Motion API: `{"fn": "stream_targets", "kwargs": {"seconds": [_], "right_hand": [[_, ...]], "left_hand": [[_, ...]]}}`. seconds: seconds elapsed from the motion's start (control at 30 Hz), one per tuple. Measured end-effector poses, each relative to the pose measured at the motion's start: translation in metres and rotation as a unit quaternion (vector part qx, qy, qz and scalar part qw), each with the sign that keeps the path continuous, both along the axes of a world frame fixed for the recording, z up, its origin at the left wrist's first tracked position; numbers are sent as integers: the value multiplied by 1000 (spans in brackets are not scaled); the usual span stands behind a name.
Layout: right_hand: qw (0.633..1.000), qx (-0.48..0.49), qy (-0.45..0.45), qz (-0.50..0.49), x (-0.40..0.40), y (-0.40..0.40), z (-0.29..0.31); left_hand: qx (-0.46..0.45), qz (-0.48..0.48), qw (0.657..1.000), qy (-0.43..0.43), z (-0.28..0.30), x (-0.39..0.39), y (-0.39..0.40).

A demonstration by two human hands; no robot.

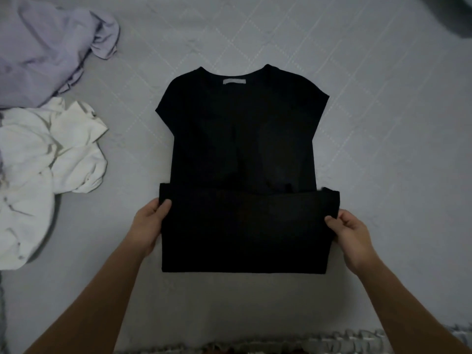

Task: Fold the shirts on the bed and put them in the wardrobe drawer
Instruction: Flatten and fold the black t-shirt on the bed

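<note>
A crumpled lilac shirt [43, 44] lay in the far left corner of the bed [383, 123], and a rumpled white shirt [38, 169] lay just nearer along the left edge, touching it. Both sat well apart from the work in the middle and blocked nothing. A dark blurred shape [457, 14] showed at the far right corner; what it was could not be told.

The black shirt [240, 139] lay flat in the middle of the bed, its long axis running from the near edge to the far edge, neckline and pale label pointing toward the far edge. Its lower part was folded up over the body, the fold line toward the near edge.

The left hand [149, 223] pinched the left end of the folded hem, thumb on top. The right hand [351, 233] pinched the right end likewise.
</note>
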State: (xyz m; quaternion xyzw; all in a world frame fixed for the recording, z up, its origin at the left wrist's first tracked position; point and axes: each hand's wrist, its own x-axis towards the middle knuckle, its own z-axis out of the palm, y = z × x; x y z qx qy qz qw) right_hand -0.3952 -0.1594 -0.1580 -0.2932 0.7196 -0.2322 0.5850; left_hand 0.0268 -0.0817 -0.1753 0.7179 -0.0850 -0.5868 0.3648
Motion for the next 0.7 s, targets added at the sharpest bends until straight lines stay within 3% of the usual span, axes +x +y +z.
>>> {"fn": "stream_targets", "kwargs": {"seconds": [0.23,0.37,0.47,0.53,0.63,0.7], "right_hand": [[996,14,-42,83,21,-32,8],[958,120,-243,98,9,-48,38],[932,148,-318,88,1,-73,50],[948,134,-284,43,4,-90,40],[991,104,-74,47,19,-98,9],[996,83,11,27,24,-92,-7]], "left_hand": [[0,-24,999,24,8,2,-22],[21,-70,974,216,21,24,-20],[30,-71,961,266,25,43,-27],[26,-24,977,210,16,42,-38],[39,21,999,18,-3,26,-51],[47,27,998,-38,-11,19,-51]]}}
